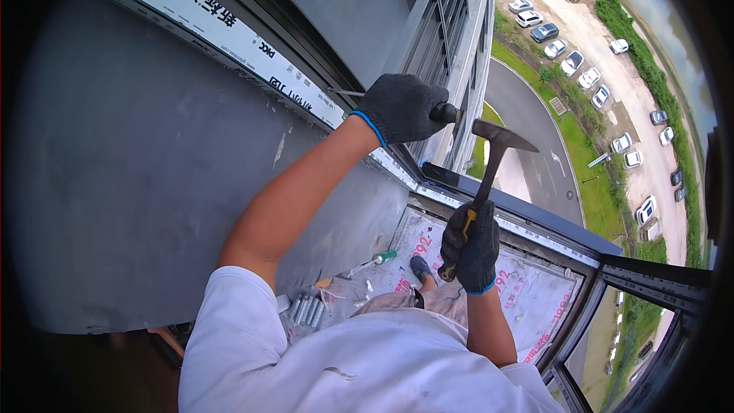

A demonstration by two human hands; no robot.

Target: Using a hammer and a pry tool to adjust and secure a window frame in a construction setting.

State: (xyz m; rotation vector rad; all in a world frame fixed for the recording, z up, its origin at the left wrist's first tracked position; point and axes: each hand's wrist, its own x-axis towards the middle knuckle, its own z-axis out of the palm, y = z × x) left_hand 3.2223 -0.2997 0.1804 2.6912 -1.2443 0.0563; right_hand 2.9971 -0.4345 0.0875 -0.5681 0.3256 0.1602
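Observation:
In a dark knit glove with a blue cuff, my left hand (pixel 404 109) is closed around a screwdriver (pixel 445 113). Its black handle end sticks out to the right, and its thin metal shaft points left at the dark window frame (pixel 294 50). Whether the tip touches the frame, I cannot tell. My right hand (pixel 470 248), gloved the same way, grips a hammer (pixel 493 164) by its black and yellow handle. The hammer is raised head up. Its metal head is a little to the right of the screwdriver's handle end, apart from it.
A grey wall (pixel 168 145) runs along the left. Below are a printed sheet-covered floor (pixel 527 291), a caulking gun (pixel 375 261) and several sealant tubes (pixel 307 310). A low frame rail (pixel 527 222) borders the drop to a road (pixel 535 138) and parked cars (pixel 572 63).

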